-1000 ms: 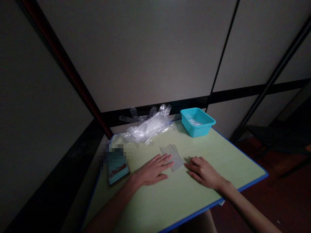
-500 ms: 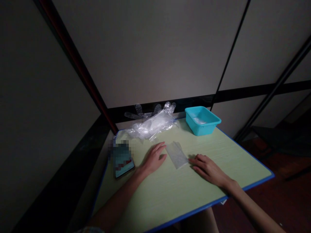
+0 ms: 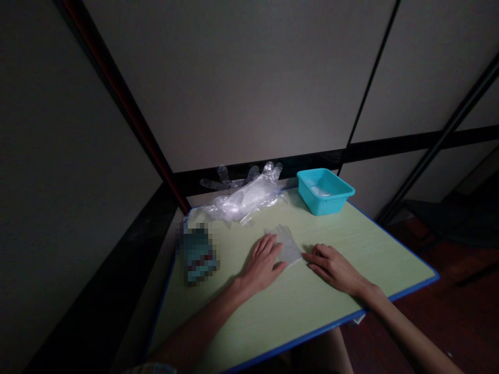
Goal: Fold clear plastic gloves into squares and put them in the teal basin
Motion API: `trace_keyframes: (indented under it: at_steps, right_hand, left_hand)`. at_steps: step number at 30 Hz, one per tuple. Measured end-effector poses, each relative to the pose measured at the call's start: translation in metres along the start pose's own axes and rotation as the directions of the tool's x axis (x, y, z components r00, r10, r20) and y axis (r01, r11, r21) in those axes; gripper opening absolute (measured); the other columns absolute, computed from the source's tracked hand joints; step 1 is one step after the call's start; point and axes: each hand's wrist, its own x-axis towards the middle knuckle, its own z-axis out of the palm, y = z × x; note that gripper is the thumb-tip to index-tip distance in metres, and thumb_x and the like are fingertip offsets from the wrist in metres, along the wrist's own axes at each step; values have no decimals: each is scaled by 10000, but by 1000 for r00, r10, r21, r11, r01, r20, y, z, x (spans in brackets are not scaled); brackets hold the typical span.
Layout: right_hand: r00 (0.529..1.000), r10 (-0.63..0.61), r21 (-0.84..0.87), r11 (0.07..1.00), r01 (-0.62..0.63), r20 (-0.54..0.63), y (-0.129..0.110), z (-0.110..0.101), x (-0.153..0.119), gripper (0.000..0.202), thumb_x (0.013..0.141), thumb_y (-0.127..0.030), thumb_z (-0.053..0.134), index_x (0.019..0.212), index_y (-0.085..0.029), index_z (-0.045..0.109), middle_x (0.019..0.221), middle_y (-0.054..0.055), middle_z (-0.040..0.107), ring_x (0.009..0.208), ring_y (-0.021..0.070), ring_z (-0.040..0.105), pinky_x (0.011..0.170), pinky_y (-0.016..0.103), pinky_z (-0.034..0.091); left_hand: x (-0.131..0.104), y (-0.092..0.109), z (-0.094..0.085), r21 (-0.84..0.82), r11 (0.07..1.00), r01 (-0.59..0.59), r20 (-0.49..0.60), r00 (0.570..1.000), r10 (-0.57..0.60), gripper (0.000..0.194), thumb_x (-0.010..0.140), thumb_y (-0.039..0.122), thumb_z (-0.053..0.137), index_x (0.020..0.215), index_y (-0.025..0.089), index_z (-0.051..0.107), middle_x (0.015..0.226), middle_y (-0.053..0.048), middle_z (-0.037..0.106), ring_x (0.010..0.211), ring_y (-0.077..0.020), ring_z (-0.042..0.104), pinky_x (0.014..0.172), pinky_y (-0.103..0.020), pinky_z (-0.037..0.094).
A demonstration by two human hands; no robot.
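Observation:
A folded piece of thin, see-through plastic lies flat on the table between my hands. My left hand is open, its fingers stretched over the left part of the plastic and covering some of it. On the other side, my right hand touches the plastic's right corner with its outstretched index finger; the other fingers are loosely bent and hold nothing. Behind them, at the table's far edge, lies a loose pile of clear disposable plastic gloves, some fingers sticking up against the wall.
A turquoise plastic basin stands at the back right with some clear plastic inside. A blurred-out device, perhaps a phone, lies at the left. The pale green table has a blue edge and meets a panelled wall.
My left hand has moved right, from beside the plastic onto its left part. My right hand stays at the right corner.

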Motion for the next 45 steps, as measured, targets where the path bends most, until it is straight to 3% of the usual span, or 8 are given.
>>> trace_keyframes:
  at_steps: [10,17,22,28,33,41,45]
  right_hand:
    - [1000,16,-20,1000,-16,-6,-2,-2,1,304,874,-280,374,1101,-174,545,827,78,512,780,186,486,689,326,395]
    - [999,-8,-81,997,5,-45,4,3,0,260,875,-285,389,1023,-168,569,811,71,533,757,175,494,649,293,381]
    - [985,-169,-341,929,145,-41,6,4,11,260,890,-208,364,767,-160,588,696,42,531,670,158,474,598,294,322]
    - [929,-365,-464,813,352,66,7,-2,29,302,895,-134,325,725,-153,574,689,43,544,670,156,472,587,306,304]
    - [904,-411,-457,786,417,119,9,-2,33,306,889,-123,337,681,-155,559,704,41,554,680,151,481,583,303,303]
    - [910,-395,-467,787,404,124,11,-1,32,288,888,-140,344,705,-155,565,724,34,579,692,154,508,599,311,355]
    - [893,-426,-425,788,446,146,10,-4,35,257,890,-137,339,802,-137,580,975,70,602,873,173,534,711,325,411]
  left_hand:
    - [-1,-1,1,3,1000,-10,20,1000,10,464,795,394,477,1193,166,404,1340,-129,329,1262,-256,225,1022,-433,198]
    - [1,2,-6,-58,998,-21,-57,998,18,421,719,314,568,1104,164,485,1267,-108,419,1199,-241,326,1008,-401,250]
    - [0,3,-9,-142,983,-115,-126,987,97,247,710,237,564,952,190,575,1113,-71,546,1067,-207,457,946,-378,333]
    - [0,3,-9,-120,977,-177,-80,982,169,133,722,184,529,839,192,592,936,-45,607,878,-181,542,801,-333,422]
    - [1,4,-10,-109,977,-183,-64,982,177,100,723,173,514,791,184,587,859,-41,609,821,-177,548,758,-317,430]
    - [1,3,-9,-106,977,-187,-58,982,181,108,730,184,505,810,189,577,870,-41,601,838,-176,542,763,-310,426]
    - [1,2,-8,-106,976,-190,-53,981,185,118,731,182,503,824,187,575,882,-42,603,837,-175,542,765,-307,426]
